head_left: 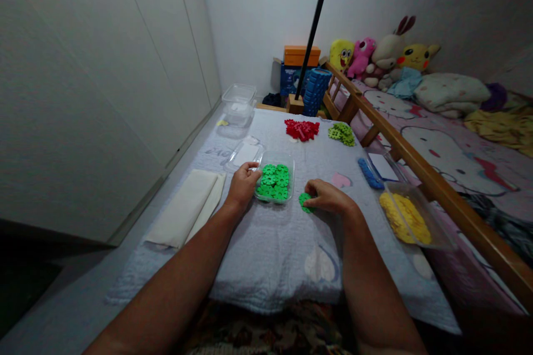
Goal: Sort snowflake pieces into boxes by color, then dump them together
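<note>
A clear plastic tray [291, 168] full of bright green snowflake pieces [273, 181] sits on the pale blue blanket [270, 244] in front of me. My left hand [243, 185] grips the tray's left rim, fingers curled over the edge. My right hand [328, 196] rests on the blanket just right of the tray, fingers pinched on a few loose green pieces [305, 202].
Further back lie a red pile [302, 128] and a light green pile [342, 133]. A clear tray of yellow pieces [406, 217] and blue pieces [370, 173] sit at right by the wooden bed rail [420, 162]. A folded white cloth [187, 208] lies left; empty clear containers [239, 102] at back.
</note>
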Demonstrator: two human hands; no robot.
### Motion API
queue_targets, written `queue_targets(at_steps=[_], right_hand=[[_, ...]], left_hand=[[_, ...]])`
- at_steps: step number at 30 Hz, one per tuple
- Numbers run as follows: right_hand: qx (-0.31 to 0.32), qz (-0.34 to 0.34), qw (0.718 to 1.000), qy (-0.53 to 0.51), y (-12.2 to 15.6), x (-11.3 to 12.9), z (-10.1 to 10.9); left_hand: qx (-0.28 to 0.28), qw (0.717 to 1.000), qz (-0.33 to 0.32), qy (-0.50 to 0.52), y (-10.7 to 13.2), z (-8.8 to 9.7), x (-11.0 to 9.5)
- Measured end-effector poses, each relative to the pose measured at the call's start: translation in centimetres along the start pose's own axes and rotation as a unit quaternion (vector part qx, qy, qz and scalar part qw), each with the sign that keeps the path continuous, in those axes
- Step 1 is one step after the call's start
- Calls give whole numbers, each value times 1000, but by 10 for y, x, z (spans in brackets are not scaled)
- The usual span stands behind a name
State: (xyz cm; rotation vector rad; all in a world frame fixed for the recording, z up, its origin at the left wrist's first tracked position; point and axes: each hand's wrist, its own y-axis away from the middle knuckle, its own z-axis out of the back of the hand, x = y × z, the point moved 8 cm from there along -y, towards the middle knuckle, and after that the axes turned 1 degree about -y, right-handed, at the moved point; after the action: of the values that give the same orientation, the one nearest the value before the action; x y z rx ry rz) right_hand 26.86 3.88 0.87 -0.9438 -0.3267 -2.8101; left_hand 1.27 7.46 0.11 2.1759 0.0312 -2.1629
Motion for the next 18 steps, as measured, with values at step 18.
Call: queue_targets(at_steps=[18], right_hand=[[-226, -11, 961, -158, -11, -20, 26]], left_hand=[[1, 1000, 2, 9, 0, -2, -1]])
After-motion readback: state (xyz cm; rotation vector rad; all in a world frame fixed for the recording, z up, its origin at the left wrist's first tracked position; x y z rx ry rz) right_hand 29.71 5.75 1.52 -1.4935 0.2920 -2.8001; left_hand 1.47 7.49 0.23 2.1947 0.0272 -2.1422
